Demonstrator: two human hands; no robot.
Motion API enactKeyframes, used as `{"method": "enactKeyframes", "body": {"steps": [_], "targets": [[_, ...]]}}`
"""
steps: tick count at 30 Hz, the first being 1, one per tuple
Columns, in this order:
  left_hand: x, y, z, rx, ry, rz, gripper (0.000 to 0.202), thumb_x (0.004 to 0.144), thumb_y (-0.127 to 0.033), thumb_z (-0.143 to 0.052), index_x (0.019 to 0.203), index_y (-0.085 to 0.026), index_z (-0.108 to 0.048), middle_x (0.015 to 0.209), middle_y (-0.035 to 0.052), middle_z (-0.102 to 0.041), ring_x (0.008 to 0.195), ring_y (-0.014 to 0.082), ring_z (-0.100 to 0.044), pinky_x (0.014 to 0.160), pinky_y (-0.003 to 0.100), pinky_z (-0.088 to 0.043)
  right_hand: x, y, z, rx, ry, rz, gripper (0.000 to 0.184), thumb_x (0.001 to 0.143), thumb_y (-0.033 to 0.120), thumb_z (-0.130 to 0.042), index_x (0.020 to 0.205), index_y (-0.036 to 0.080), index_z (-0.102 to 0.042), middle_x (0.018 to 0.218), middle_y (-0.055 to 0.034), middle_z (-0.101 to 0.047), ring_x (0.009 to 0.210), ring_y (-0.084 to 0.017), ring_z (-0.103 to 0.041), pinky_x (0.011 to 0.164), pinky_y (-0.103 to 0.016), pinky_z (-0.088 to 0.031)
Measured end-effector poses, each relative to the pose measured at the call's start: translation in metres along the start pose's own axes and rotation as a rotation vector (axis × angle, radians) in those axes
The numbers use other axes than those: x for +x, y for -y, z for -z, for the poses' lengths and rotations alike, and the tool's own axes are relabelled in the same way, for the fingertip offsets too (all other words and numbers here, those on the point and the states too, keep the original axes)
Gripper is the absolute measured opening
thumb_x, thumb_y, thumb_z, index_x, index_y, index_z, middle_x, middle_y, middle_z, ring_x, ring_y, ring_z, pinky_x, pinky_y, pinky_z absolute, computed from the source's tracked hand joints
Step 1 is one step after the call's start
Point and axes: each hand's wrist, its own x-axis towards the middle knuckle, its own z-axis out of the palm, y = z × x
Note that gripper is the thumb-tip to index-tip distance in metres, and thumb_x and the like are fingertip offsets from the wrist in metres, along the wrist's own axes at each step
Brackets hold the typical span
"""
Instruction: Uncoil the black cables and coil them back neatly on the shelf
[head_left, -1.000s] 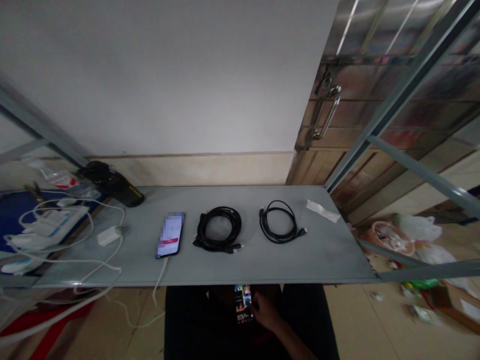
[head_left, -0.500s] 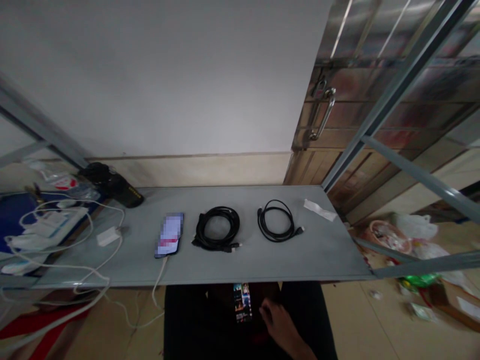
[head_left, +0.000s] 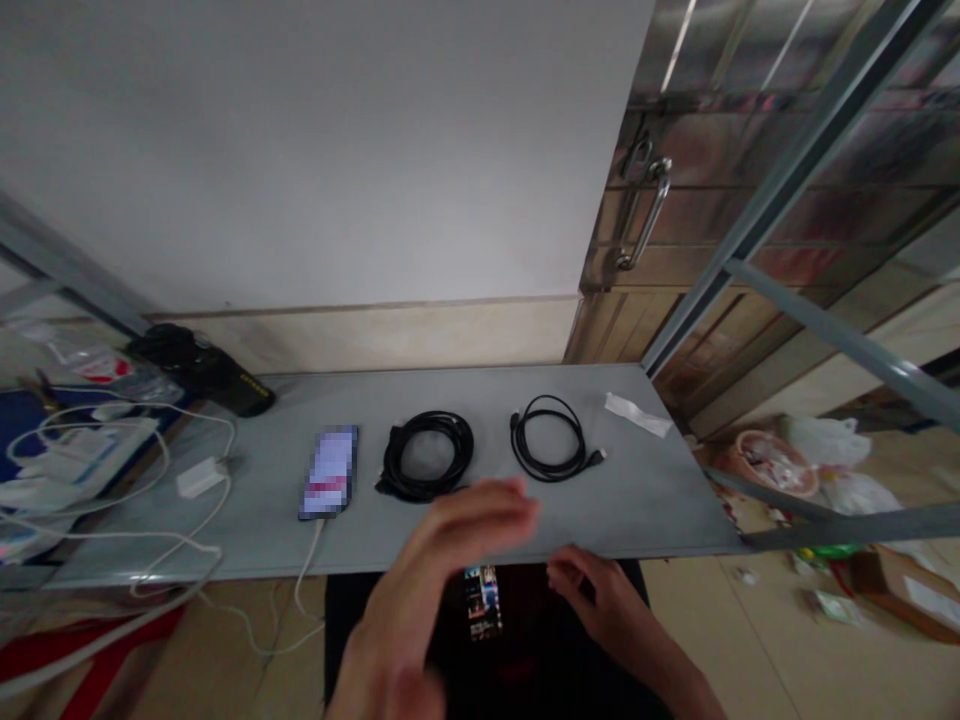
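Note:
My left hand (head_left: 442, 560) is raised over the near edge of the grey table (head_left: 660, 500), fingers stretched out and blurred by motion, holding nothing. It is closest to the thick black coiled cable (head_left: 427, 456). My right hand (head_left: 600, 600) hovers below the table edge over my dark lap, fingers loosely curled and apart, next to a lit phone (head_left: 481, 603) lying on my lap. A thinner black coiled cable (head_left: 550, 440) lies to the right. A second phone (head_left: 330, 472) with a lit screen lies on the table, plugged into a white cable.
A black bottle (head_left: 199, 368) lies at the table's back left. A white charger (head_left: 196, 478) and tangled white cords sit at the left. A white paper scrap (head_left: 637, 414) lies at the back right. Metal frame bars and floor clutter stand on the right.
My left hand has come up into view over the table's near edge. My right hand has shifted right and away from the lap phone. The view drifted slightly.

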Motion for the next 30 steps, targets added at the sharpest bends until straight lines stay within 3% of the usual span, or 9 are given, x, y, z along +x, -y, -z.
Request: {"method": "enactKeyframes", "body": {"steps": [3, 6, 8, 10, 14, 16, 19, 26, 30], "targets": [[0.012, 0.042, -0.025, -0.051, -0.053, 0.105, 0.056, 0.114, -0.050, -0.058, 0.168, -0.038, -0.050, 0.162, 0.0109, -0.064, 0.152, 0.0350, -0.061, 0.125, 0.061, -0.055, 0.036, 0.005, 0.026, -0.074, -0.247, 0.134, 0.024, 0.116, 0.047, -0.058, 0.119, 0.027, -0.071, 0.112, -0.0086, -0.079, 0.105, -0.026, -0.077, 0.098, -0.039, -0.062], [0.009, 0.108, -0.060, 0.142, -0.048, 0.054, 0.063, 0.107, -0.057, -0.070, 0.162, -0.030, -0.055, 0.160, 0.0148, -0.066, 0.158, 0.0421, -0.053, 0.130, 0.072, -0.042, 0.081, -0.005, 0.043, -0.293, -0.405, 0.277, 0.038, 0.111, 0.052, -0.066, 0.138, 0.024, -0.066, 0.136, -0.0162, -0.072, 0.132, -0.033, -0.069, 0.119, -0.053, -0.055], [-0.001, 0.144, -0.078, 0.207, 0.005, 0.054, 0.062, 0.105, -0.056, -0.073, 0.158, -0.027, -0.059, 0.159, 0.0156, -0.067, 0.160, 0.0437, -0.049, 0.131, 0.073, -0.037, 0.109, -0.015, 0.050, -0.451, -0.365, 0.323, 0.057, 0.106, 0.056, -0.074, 0.149, 0.022, -0.061, 0.148, -0.0190, -0.066, 0.142, -0.037, -0.061, 0.123, -0.061, -0.050], [-0.011, 0.166, -0.089, 0.229, 0.017, 0.050, 0.051, 0.106, -0.050, -0.074, 0.150, -0.026, -0.066, 0.154, 0.0151, -0.070, 0.158, 0.0415, -0.051, 0.131, 0.070, -0.038, 0.131, -0.024, 0.052, -0.549, -0.269, 0.335, 0.066, 0.101, 0.057, -0.081, 0.152, 0.021, -0.059, 0.151, -0.0190, -0.064, 0.143, -0.039, -0.059, 0.122, -0.061, -0.050], [-0.018, 0.175, -0.094, 0.218, -0.002, 0.079, 0.027, 0.108, -0.041, -0.071, 0.131, -0.027, -0.074, 0.137, 0.0125, -0.075, 0.144, 0.0358, -0.061, 0.131, 0.065, -0.039, 0.152, -0.036, 0.047, -0.596, -0.160, 0.355, 0.048, 0.102, 0.051, -0.082, 0.135, 0.020, -0.067, 0.133, -0.0144, -0.072, 0.128, -0.034, -0.065, 0.117, -0.054, -0.052], [-0.018, 0.174, -0.096, 0.209, -0.007, 0.096, 0.022, 0.108, -0.042, -0.070, 0.125, -0.026, -0.073, 0.131, 0.0114, -0.075, 0.138, 0.0344, -0.064, 0.131, 0.065, -0.038, 0.154, -0.040, 0.043, -0.607, -0.142, 0.372, 0.033, 0.106, 0.049, -0.077, 0.122, 0.021, -0.070, 0.121, -0.0115, -0.074, 0.118, -0.032, -0.067, 0.112, -0.050, -0.054], [-0.016, 0.175, -0.101, 0.207, -0.017, 0.118, 0.021, 0.109, -0.043, -0.069, 0.121, -0.026, -0.072, 0.127, 0.0107, -0.075, 0.133, 0.0335, -0.064, 0.131, 0.065, -0.037, 0.151, -0.044, 0.036, -0.625, -0.144, 0.391, 0.025, 0.112, 0.046, -0.070, 0.110, 0.021, -0.069, 0.110, -0.0096, -0.075, 0.109, -0.030, -0.069, 0.105, -0.047, -0.055], [-0.003, 0.185, -0.107, 0.218, -0.037, 0.112, 0.023, 0.107, -0.041, -0.072, 0.123, -0.024, -0.073, 0.130, 0.0125, -0.073, 0.136, 0.0358, -0.060, 0.130, 0.065, -0.036, 0.147, -0.042, 0.022, -0.713, -0.166, 0.335, 0.038, 0.120, 0.050, -0.047, 0.108, 0.021, -0.068, 0.109, -0.0144, -0.076, 0.108, -0.033, -0.071, 0.103, -0.049, -0.057], [0.007, 0.186, -0.107, 0.241, -0.043, 0.124, 0.024, 0.107, -0.040, -0.072, 0.126, -0.025, -0.073, 0.138, 0.0141, -0.071, 0.144, 0.0385, -0.056, 0.131, 0.066, -0.035, 0.136, -0.039, 0.019, -0.594, -0.230, 0.224, 0.048, 0.120, 0.058, -0.038, 0.107, 0.021, -0.065, 0.092, -0.0140, -0.075, 0.084, -0.029, -0.073, 0.082, -0.039, -0.059]]}}
